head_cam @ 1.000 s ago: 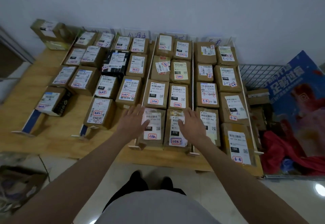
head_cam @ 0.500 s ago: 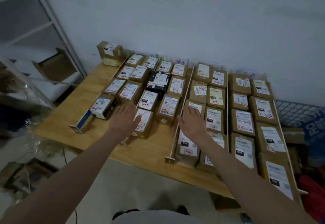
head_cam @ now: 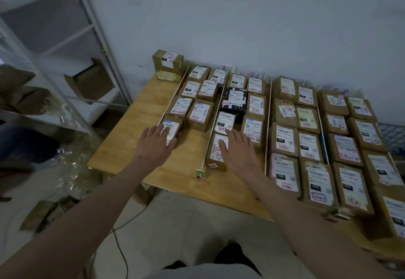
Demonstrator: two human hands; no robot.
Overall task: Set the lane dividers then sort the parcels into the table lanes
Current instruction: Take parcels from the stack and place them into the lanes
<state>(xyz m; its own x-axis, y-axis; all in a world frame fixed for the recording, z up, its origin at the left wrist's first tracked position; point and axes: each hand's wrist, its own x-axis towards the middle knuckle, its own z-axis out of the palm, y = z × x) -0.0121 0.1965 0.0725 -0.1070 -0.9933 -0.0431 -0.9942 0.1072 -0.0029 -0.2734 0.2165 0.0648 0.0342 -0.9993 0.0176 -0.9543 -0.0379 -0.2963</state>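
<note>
Several labelled brown parcels lie in rows on the wooden table, split into lanes by thin white dividers. My left hand rests flat, fingers straight, on the nearest parcel of the left lane. My right hand lies flat on the nearest parcel of the second lane, just right of the divider. A black parcel sits further back in that lane. The right lanes are packed with parcels up to the table's front edge.
One parcel stands alone at the table's back left corner, outside the lanes. A metal shelf unit with cardboard boxes stands to the left. Flattened cardboard and plastic wrap litter the floor. A wire basket shows at the right edge.
The view has swung left. My left hand moved from the second lane's front parcel to the left lane's front parcel. My right hand moved left onto the second lane's front parcel.
</note>
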